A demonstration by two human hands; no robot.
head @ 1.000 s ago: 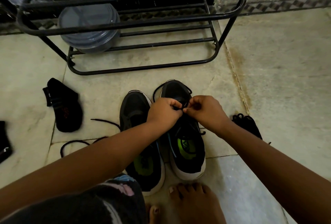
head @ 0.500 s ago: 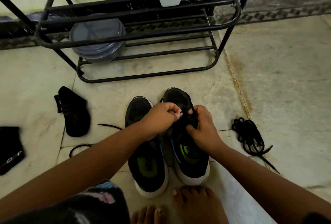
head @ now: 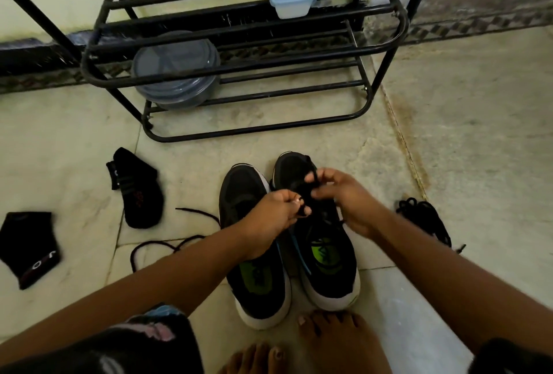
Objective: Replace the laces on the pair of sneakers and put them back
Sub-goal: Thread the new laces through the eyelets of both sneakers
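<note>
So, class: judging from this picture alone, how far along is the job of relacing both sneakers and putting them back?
Done: nothing clearly finished, though loose laces and a lace bundle lie on the floor. In hand: the left hand and right hand pinch a black lace over the right sneaker. Left: the left sneaker shows no lace, and both sneakers are still off the rack.

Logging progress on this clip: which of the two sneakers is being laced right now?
The right-hand sneaker, nearer the bundled lace. Both hands, left hand and right hand, pinch black lace over its tongue; the left-hand sneaker lies untouched beside it.
</note>
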